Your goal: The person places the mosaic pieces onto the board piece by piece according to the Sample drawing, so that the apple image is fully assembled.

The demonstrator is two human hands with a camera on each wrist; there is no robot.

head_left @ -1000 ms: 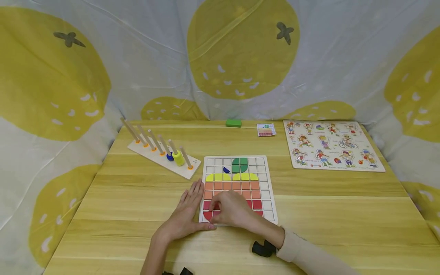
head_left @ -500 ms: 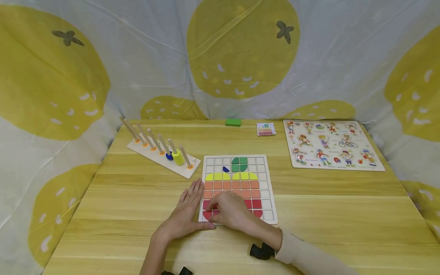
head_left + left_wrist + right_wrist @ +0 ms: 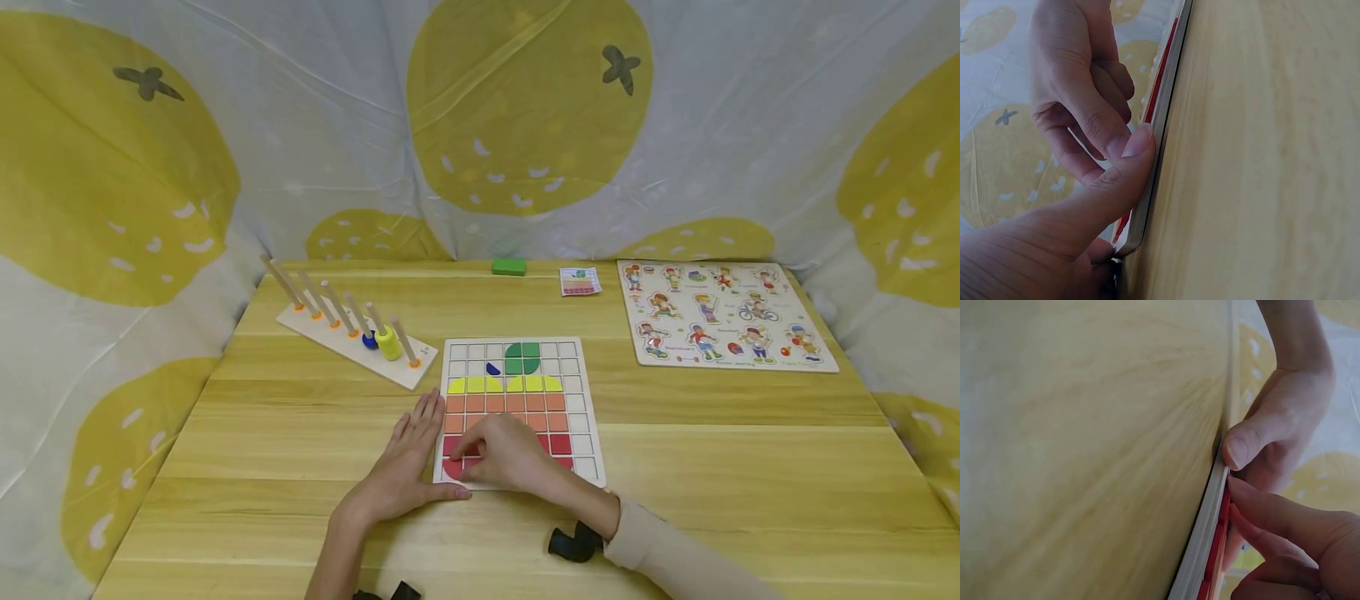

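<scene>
A square grid board (image 3: 587, 446) lies on the table, filled with rows of red, orange and yellow tiles, with green tiles and one dark blue piece (image 3: 492, 369) near the top. My left hand (image 3: 401, 471) rests along the board's left side, fingers extended; its thumb (image 3: 1129, 165) touches the bottom edge. With curled fingers, my right hand (image 3: 508, 454) reaches over the lower rows, its thumb and index finger pinching at the rounded red tile (image 3: 452, 469) in the bottom left corner. That hand covers several red tiles. In the right wrist view, the thumbs nearly meet at the board's edge (image 3: 1200, 544).
A peg stand (image 3: 352, 346) with blue and yellow beads stands left of the board. Farther back lie a green block (image 3: 509, 267) and a small pattern card (image 3: 580, 282). On the right is a picture puzzle board (image 3: 727, 317). A patterned curtain (image 3: 337, 125) hangs behind the table.
The right thumb and index finger have shifted slightly over the bottom left red tile. The left hand stays in place, and the tiles in view look the same.
</scene>
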